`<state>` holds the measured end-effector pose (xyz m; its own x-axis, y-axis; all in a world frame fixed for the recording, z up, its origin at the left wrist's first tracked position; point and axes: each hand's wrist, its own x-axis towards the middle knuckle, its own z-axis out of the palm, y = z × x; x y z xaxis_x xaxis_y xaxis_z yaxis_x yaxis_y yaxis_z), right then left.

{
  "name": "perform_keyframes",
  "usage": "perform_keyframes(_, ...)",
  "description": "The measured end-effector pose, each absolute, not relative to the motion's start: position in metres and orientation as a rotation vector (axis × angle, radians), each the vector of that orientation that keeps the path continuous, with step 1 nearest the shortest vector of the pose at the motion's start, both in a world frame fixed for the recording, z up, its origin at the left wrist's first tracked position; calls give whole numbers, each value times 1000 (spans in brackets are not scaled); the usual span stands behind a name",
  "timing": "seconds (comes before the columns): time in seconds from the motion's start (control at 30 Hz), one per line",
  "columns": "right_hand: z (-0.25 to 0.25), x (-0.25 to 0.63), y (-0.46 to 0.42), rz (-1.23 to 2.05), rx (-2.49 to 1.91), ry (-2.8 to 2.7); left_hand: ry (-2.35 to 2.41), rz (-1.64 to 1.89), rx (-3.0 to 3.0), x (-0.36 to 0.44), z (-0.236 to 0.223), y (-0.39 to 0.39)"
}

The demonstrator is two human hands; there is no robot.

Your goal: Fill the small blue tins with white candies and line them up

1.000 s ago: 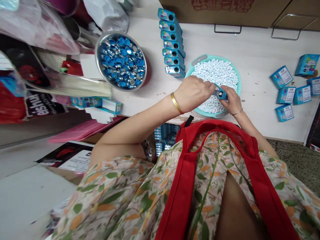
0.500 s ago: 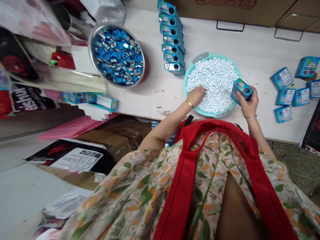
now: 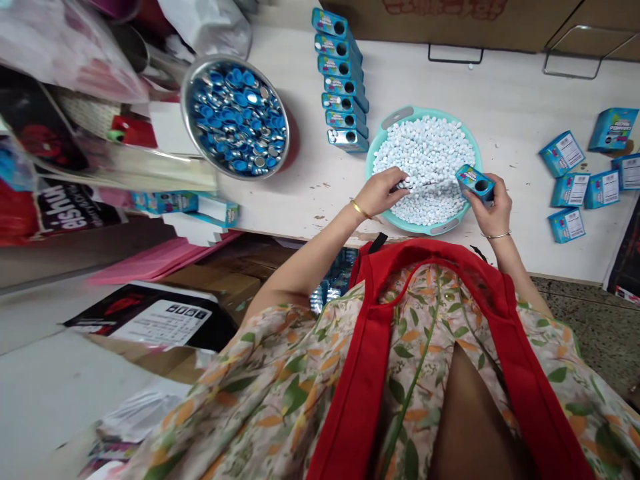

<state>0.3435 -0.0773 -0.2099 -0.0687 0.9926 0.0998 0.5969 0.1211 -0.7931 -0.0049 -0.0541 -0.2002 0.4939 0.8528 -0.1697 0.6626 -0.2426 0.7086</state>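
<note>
My right hand (image 3: 491, 208) grips a small blue box (image 3: 475, 181) with a round hole in its top, held over the near right rim of a teal basin (image 3: 376, 140) full of small white pellets (image 3: 425, 160). My left hand (image 3: 383, 191) rests at the basin's left side, fingers pinched together over the pellets; what they hold is too small to make out. A gold bangle sits on my left wrist, a thin bracelet on the right.
A row of several like blue boxes (image 3: 343, 83) stands left of the basin. A steel bowl of blue and silver caps (image 3: 235, 123) lies further left. More blue boxes (image 3: 583, 183) lie scattered at the right. Cardboard and papers clutter the lower left.
My hands came apart from the box; the left hand dipped into the pellets and has lifted with fingers pinched. The right hand keeps the box, now lower and nearer the basin rim.
</note>
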Motion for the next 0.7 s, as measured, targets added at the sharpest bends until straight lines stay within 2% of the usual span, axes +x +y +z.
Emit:
perform_keyframes(0.17,-216,327,-72,716,-1442,-1980,1126,271,2202,-5,-138,-41)
perform_keyframes(0.47,-224,298,-73,692,-1329,-2185,1155,-292,2509,37,-43,-22)
perform_keyframes(0.57,-225,295,-74,720,-1328,-2178,1152,-400,2532,50,-27,-25)
perform_keyframes(0.7,-227,294,-76,738,-1328,-2156,1173,-254,2455,55,-26,-31)
